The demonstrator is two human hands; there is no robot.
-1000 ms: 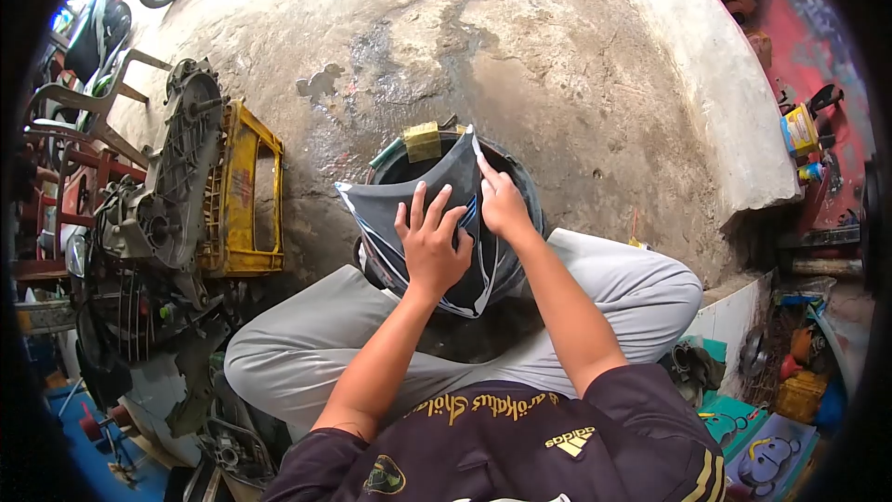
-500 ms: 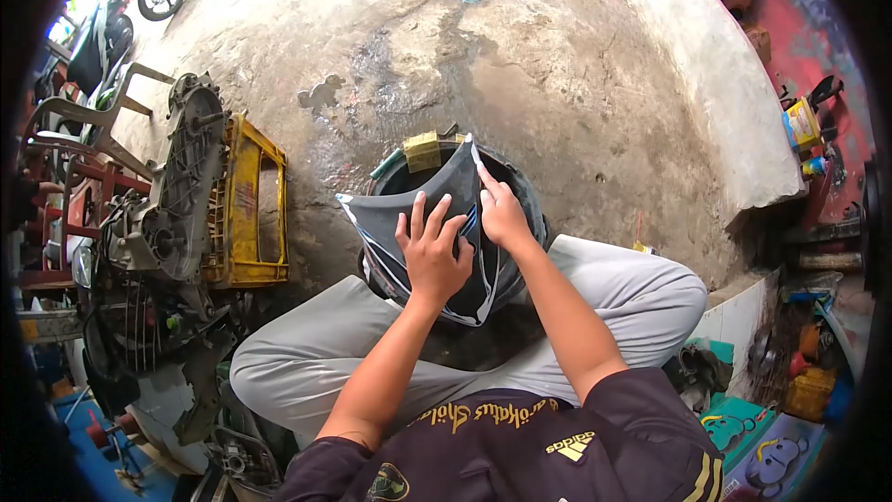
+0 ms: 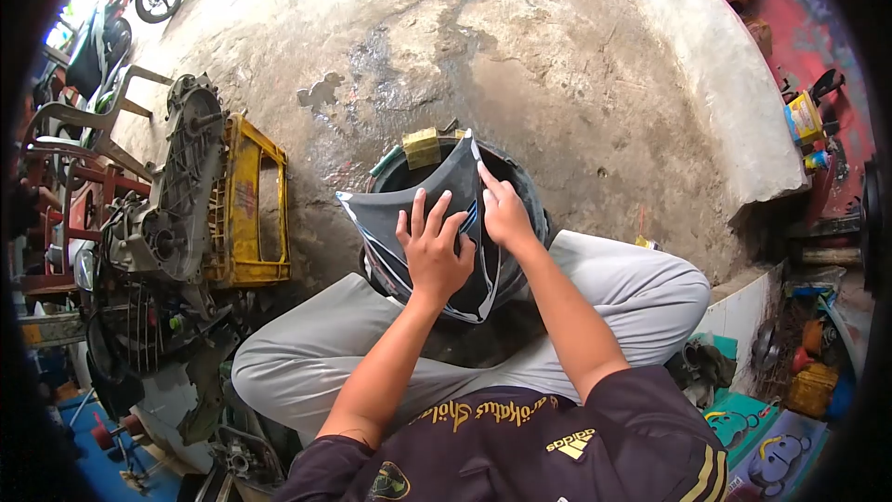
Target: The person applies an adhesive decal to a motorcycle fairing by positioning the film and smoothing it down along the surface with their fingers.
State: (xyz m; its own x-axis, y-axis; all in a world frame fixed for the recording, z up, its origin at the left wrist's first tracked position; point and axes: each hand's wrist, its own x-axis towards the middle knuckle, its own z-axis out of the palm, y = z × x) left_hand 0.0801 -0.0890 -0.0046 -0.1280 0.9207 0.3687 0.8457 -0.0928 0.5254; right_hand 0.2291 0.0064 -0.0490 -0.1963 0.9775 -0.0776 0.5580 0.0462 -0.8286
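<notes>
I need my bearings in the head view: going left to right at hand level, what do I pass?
Grey metal engine casing → yellow plastic crate → dark grey plastic fairing panel with white stripes → left hand → right hand → pale concrete ledge → yellow can.

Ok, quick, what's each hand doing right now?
Left hand: open, fingers spread flat on the dark panel.
Right hand: fingers on the panel's right edge; grip cannot be told.
</notes>
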